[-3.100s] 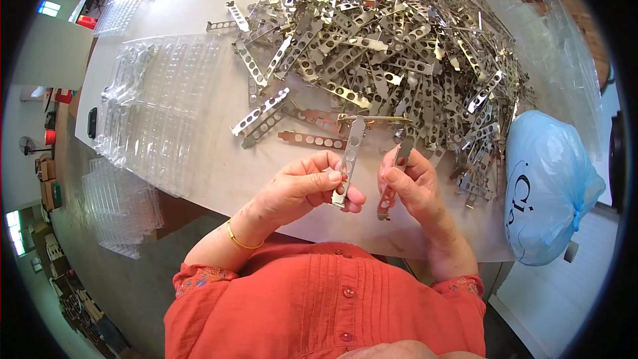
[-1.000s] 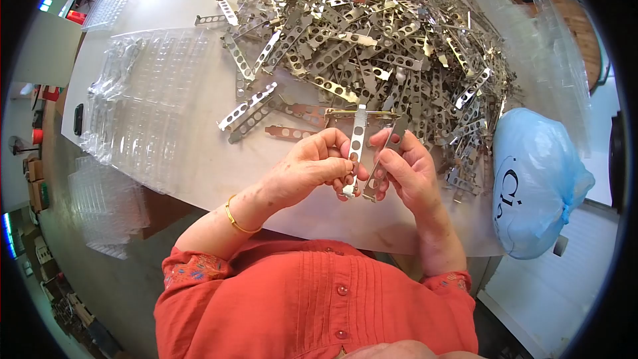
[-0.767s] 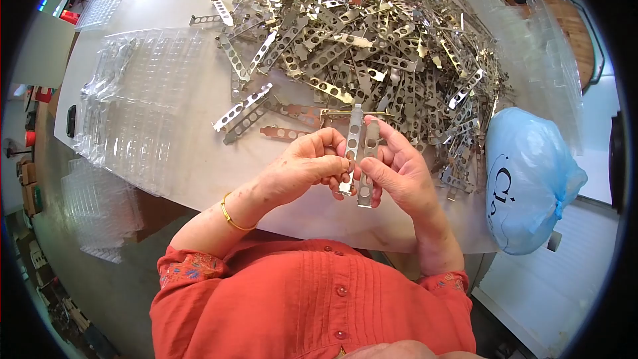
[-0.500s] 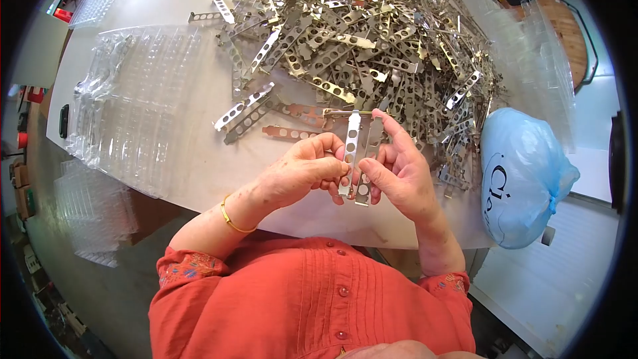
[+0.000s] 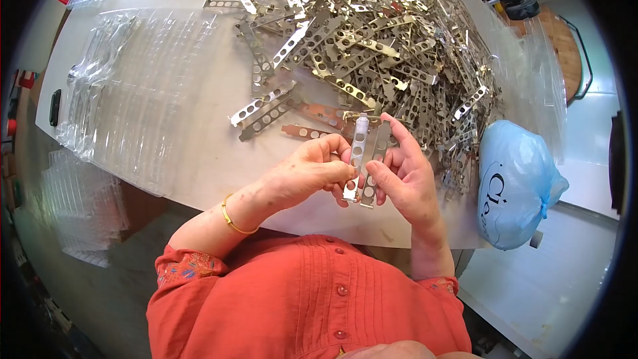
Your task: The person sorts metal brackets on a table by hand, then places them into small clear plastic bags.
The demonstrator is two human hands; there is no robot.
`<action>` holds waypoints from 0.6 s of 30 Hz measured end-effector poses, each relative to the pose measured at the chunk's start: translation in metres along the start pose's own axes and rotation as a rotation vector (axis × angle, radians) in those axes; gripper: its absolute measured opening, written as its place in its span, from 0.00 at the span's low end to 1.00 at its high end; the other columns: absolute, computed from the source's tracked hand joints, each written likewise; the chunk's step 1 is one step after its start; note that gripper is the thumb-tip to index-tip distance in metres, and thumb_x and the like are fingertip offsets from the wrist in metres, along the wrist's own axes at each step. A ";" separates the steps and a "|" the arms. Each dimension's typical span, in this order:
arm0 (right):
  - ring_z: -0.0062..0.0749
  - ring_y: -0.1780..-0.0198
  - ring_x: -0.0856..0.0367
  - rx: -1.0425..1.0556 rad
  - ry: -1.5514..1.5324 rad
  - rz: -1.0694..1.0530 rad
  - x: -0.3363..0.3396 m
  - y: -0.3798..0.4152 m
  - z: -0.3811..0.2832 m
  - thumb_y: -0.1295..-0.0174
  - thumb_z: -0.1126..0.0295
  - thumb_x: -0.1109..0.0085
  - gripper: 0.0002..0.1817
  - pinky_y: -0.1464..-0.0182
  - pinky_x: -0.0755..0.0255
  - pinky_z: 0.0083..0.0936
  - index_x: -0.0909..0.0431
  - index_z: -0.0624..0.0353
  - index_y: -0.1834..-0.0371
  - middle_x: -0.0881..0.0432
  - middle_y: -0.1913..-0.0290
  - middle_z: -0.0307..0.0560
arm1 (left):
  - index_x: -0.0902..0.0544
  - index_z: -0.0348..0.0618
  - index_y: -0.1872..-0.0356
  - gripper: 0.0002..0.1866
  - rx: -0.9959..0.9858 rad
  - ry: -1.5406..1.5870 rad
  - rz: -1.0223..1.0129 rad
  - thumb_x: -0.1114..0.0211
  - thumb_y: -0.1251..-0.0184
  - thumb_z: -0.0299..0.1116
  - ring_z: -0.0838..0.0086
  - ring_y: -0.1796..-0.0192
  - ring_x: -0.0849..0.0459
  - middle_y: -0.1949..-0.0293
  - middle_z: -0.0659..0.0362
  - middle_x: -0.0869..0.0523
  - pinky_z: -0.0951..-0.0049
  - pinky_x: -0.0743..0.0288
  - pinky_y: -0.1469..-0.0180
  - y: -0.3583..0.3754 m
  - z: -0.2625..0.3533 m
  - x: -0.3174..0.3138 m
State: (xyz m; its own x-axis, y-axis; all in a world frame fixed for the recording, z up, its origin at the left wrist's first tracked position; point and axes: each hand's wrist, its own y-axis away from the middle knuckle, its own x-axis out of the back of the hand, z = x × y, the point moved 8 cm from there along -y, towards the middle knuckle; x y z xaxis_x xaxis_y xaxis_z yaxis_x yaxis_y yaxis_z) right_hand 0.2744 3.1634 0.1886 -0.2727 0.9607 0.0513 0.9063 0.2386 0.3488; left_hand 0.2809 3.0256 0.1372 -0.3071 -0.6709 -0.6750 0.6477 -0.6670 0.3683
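My left hand (image 5: 311, 171) pinches a bright metal slot bracket (image 5: 357, 158), which stands nearly upright with round holes along its length. In the fingers of my right hand (image 5: 407, 176) is a second, duller slot bracket (image 5: 383, 135), held just beside the first and roughly parallel to it. Both are in front of my chest, over the near edge of the table. A large pile of similar brackets (image 5: 379, 46) lies just beyond my hands. Two reddish brackets (image 5: 302, 131) and a pair of silver ones (image 5: 262, 110) rest at the pile's left side.
Clear plastic trays (image 5: 143, 100) cover the left of the white table (image 5: 212, 153), and more trays (image 5: 83, 206) sit lower beside it. A tied blue plastic bag (image 5: 515, 183) stands at the right edge. A dark object (image 5: 55, 108) lies at the far left edge.
The view has shifted slightly, so the pile and trays appear displaced. My hands keep hold of the two brackets in nearly the same pose.
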 end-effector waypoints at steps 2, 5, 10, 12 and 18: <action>0.14 0.78 0.27 0.019 0.026 -0.008 -0.004 -0.002 -0.002 0.31 0.77 0.38 0.41 0.78 0.31 0.15 0.49 0.62 0.18 0.25 0.74 0.36 | 0.29 0.43 0.57 0.07 -0.006 -0.007 0.005 0.38 0.28 0.27 0.75 0.64 0.12 0.61 0.55 0.13 0.73 0.16 0.62 0.000 -0.002 0.004; 0.13 0.78 0.28 0.032 0.017 -0.012 -0.010 -0.004 -0.006 0.31 0.77 0.38 0.41 0.78 0.31 0.14 0.49 0.62 0.18 0.25 0.75 0.36 | 0.29 0.43 0.57 0.08 -0.025 0.006 -0.005 0.38 0.27 0.27 0.76 0.65 0.13 0.63 0.57 0.13 0.74 0.16 0.62 0.001 -0.002 0.007; 0.12 0.78 0.29 0.018 -0.019 0.017 -0.012 -0.004 -0.003 0.31 0.77 0.38 0.41 0.79 0.32 0.14 0.49 0.63 0.18 0.26 0.75 0.35 | 0.29 0.43 0.57 0.08 -0.017 -0.050 0.002 0.38 0.27 0.28 0.76 0.66 0.13 0.64 0.58 0.13 0.73 0.15 0.62 0.000 -0.004 0.010; 0.12 0.78 0.29 0.018 -0.012 0.035 -0.009 -0.002 -0.001 0.32 0.77 0.37 0.41 0.79 0.32 0.14 0.49 0.63 0.19 0.26 0.75 0.35 | 0.29 0.43 0.57 0.08 -0.016 -0.026 0.004 0.37 0.28 0.30 0.76 0.65 0.13 0.63 0.58 0.13 0.74 0.15 0.62 0.000 -0.004 0.008; 0.10 0.77 0.31 0.010 0.045 0.112 0.005 0.002 0.004 0.33 0.76 0.35 0.41 0.77 0.36 0.13 0.46 0.63 0.19 0.27 0.76 0.32 | 0.28 0.44 0.56 0.06 0.003 0.056 0.006 0.39 0.27 0.27 0.70 0.62 0.10 0.60 0.50 0.12 0.71 0.15 0.62 -0.002 -0.007 0.010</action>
State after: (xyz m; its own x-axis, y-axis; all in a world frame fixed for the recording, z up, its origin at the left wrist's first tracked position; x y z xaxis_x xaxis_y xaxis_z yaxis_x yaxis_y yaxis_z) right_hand 0.2757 3.1689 0.1856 -0.1834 0.9742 0.1318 0.9350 0.1315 0.3293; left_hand 0.2814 3.0226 0.1254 -0.2635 -0.6559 -0.7074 0.6477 -0.6637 0.3742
